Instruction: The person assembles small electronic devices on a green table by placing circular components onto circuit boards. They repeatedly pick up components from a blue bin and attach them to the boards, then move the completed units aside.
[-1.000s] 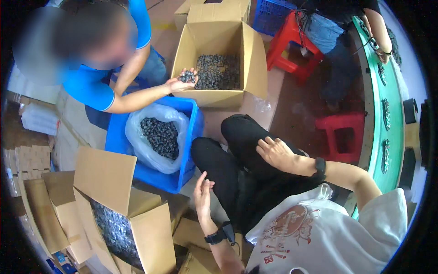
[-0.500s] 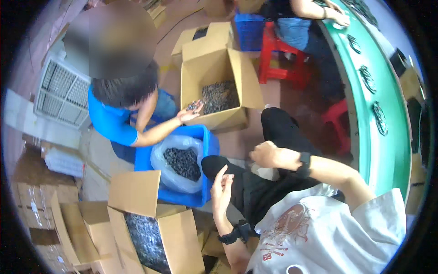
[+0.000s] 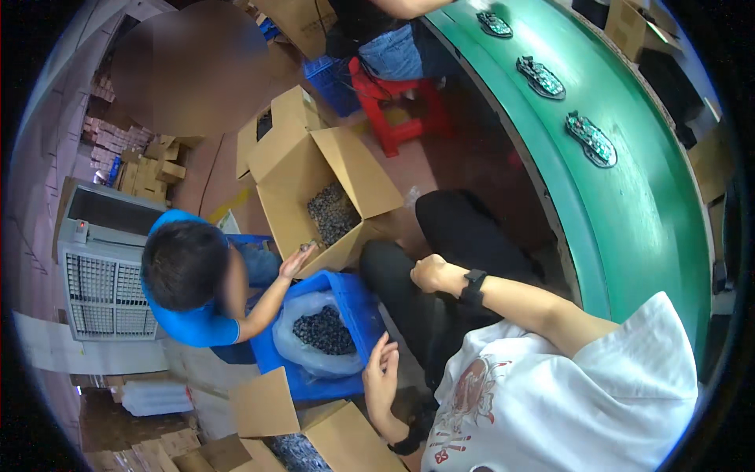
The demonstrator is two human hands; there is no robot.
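My left hand (image 3: 381,379) is held palm up beside the blue plastic crate (image 3: 363,308), its fingers stretched out and nothing in it. My right hand (image 3: 429,273) is closed in a fist above my dark trouser leg (image 3: 397,295); whatever it may hold is hidden. Inside the crate a clear plastic bag (image 3: 287,346) holds many small black parts (image 3: 324,330). Across from me, a person in a blue shirt (image 3: 182,330) stretches out a hand (image 3: 297,259) with a few small pieces in it, between the crate and an open cardboard box (image 3: 287,189) of small dark parts (image 3: 334,214).
On my right runs a green conveyor belt (image 3: 621,228) carrying several oval black pieces with green circuit boards (image 3: 591,140). Another open carton (image 3: 263,401) stands near my left arm. A red stool (image 3: 401,102) and another person's jeans (image 3: 393,59) are at the far side.
The whole view has swung, so the belt shows more fully and the carton by my left arm sits lower. My right hand stays closed; my left stays open.
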